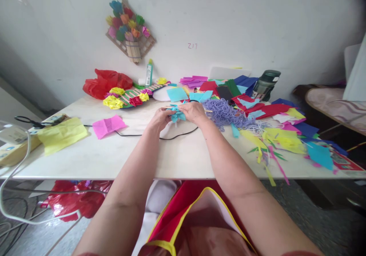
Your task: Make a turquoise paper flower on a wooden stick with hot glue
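Both hands meet over the middle of the white table [137,156]. Between them is a blue crepe paper flower [178,115], gathered and ruffled, with a thin wooden stick at it. My left hand [160,119] pinches the flower's left side, fingers closed. From the right, my right hand [193,111] grips the same blue paper with its fingertips. A pale stick end [209,111] pokes out beyond the right hand. Close by on the right lies a heap of purple yarn [225,113]. Blue paper sheets [177,94] rest just behind the hands.
Left of the hands lie a pink paper [109,126], a yellow paper [63,136] and a power strip [31,146]. A flower-decorated stick panel [131,97], glue bottle [149,73] and red plastic bag [107,83] stand behind. A dark cup [266,85] and paper scraps [286,139] fill the right.
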Demonstrator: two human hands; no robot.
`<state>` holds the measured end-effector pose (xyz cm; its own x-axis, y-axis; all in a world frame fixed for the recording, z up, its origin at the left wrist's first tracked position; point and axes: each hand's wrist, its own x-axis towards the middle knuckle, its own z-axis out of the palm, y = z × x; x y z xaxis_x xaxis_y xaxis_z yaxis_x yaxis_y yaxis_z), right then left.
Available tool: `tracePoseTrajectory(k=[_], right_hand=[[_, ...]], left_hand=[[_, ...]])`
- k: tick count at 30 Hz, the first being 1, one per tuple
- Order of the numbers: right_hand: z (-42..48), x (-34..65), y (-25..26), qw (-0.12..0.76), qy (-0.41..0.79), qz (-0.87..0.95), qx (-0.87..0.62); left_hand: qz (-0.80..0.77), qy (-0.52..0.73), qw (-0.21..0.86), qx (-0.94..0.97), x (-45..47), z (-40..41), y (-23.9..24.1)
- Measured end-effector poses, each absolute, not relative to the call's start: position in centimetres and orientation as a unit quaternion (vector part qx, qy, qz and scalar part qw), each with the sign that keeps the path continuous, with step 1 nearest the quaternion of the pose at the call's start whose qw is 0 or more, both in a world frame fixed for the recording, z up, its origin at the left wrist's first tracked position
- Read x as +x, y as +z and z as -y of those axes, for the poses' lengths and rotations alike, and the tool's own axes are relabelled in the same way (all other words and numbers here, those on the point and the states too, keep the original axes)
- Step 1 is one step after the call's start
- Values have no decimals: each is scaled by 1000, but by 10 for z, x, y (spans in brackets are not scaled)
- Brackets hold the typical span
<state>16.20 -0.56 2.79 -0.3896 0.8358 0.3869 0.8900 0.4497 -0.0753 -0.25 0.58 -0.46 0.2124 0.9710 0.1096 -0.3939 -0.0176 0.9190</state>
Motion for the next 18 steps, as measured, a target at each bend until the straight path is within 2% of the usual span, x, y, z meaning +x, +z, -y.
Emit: tracePoseTrajectory(k=[18], right_hand=[[15,155,33,127,-137,834,-519]], left_hand=[[-343,594,603,408,5,-10,-10]])
